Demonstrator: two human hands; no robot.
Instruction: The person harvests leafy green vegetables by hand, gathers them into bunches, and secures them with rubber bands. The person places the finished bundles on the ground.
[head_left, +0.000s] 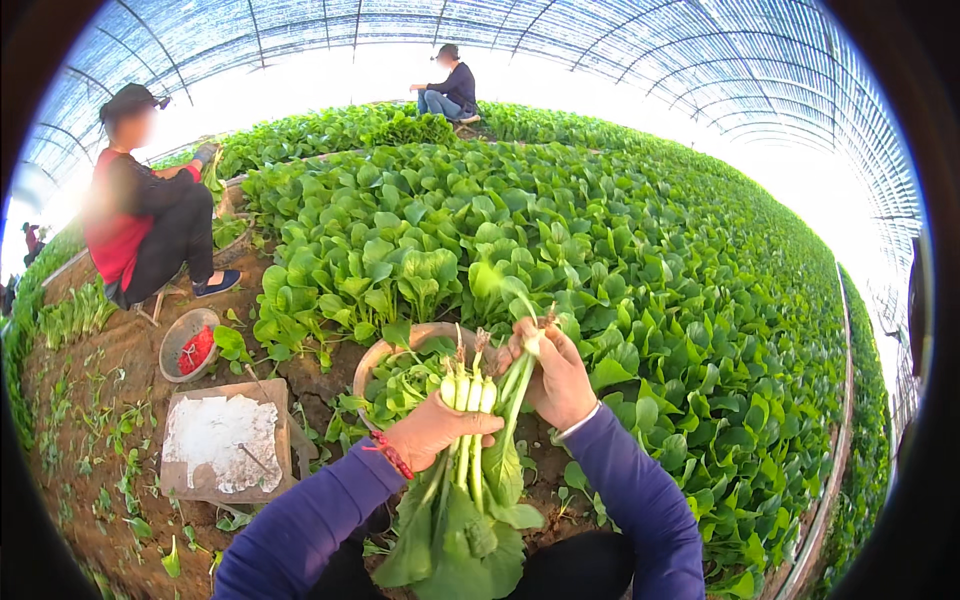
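Note:
My left hand (437, 430) grips a bunch of leafy greens (469, 397), pale stem bases and roots pointing up, broad leaves hanging down. Beside it, my right hand (559, 373) pinches another leafy green plant (519, 379) near its root end. A thin yellowish stalk (523, 300) sticks up past those fingers, its tip blurred. Behind the bunch, a round basin (369, 369) holds loose leaves and is partly hidden by my left hand and the greens.
A low stool (176, 480) with a torn white top stands at left. Near it sits a bowl (171, 349) with red ties (196, 350). One person (142, 202) sits at left, another (452, 88) farther back. Dense leafy crop (675, 315) spreads ahead and right; bare soil (75, 472) lies left.

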